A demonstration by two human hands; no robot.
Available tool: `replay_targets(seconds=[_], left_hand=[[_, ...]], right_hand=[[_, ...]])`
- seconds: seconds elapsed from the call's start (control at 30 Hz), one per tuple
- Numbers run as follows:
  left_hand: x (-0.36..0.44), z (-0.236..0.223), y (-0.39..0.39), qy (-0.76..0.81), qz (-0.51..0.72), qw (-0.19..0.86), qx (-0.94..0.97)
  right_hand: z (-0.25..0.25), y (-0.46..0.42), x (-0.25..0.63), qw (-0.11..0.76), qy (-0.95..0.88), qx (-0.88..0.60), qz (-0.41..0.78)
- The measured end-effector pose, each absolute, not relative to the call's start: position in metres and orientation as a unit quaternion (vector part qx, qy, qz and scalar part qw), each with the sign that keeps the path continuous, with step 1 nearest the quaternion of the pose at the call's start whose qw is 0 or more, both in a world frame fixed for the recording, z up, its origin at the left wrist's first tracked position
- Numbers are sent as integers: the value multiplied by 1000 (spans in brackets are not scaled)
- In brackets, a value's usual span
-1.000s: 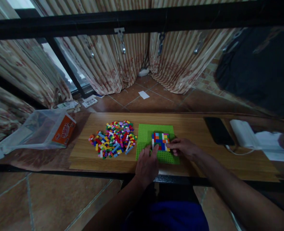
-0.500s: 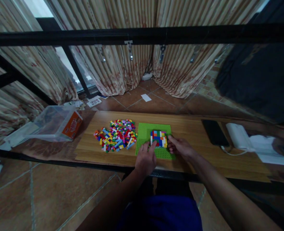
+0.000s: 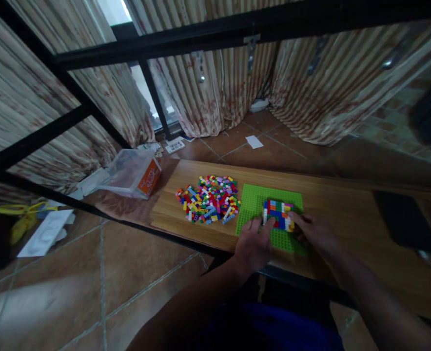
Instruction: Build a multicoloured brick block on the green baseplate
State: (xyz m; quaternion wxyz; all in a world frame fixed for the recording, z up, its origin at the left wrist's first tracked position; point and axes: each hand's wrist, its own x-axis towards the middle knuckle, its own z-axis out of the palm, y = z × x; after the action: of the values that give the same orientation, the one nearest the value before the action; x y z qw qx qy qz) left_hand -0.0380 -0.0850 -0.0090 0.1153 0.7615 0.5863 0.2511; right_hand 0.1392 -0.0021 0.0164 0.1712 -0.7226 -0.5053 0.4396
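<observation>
A rectangular block of coloured toy bricks sits on the green studded baseplate. My left hand grips its left front corner, with the thumb lying over the front edge and the fingers bent at the left side. At the right edge my right hand has thumb and forefinger closed against the block, its other fingers curled beneath and partly hidden. To the left of the baseplate lies a pile of loose toy bricks in many colours.
Wooden board under everything. At its left end stands a clear plastic box with an orange label. A black phone with a white cable lies at the right. A black metal bar crosses in front of the curtains.
The camera has turned left, so everything appears shifted to the right. My right thumb and forefinger, slightly off the block's edge half a second ago, are now against it. My left hand stays at the block.
</observation>
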Motion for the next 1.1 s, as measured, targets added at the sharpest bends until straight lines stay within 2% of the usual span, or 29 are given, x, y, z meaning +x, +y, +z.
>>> replay_targets(seconds=[0.17, 0.33, 0.4, 0.47, 0.53, 0.6, 0.7, 0.87, 1.1], left_hand=[[-38, -12, -86, 589, 254, 121, 758], [-39, -10, -87, 578, 257, 120, 765], [-39, -10, -88, 577, 257, 118, 766], [-38, -10, -88, 581, 254, 113, 765], [-37, -13, -87, 583, 247, 106, 767], [-35, -17, -86, 575, 237, 101, 777], [-32, -26, -82, 551, 208, 88, 804], [-31, -30, -81, 544, 183, 61, 817], [-34, -19, -86, 573, 188, 77, 794]], right_hand=[[19, -7, 140, 177, -492, -724, 450], [13, -7, 147, 155, -539, -721, 406], [16, -9, 147, 145, -574, -725, 351], [24, -15, 139, 175, -621, -733, 218], [34, -24, 118, 261, -659, -700, 85], [41, -33, 89, 314, -744, -582, 94], [42, -34, 42, 266, -835, -452, 165], [32, -14, 4, 128, -859, -471, 154], [22, 0, -6, 77, -869, -467, 147]])
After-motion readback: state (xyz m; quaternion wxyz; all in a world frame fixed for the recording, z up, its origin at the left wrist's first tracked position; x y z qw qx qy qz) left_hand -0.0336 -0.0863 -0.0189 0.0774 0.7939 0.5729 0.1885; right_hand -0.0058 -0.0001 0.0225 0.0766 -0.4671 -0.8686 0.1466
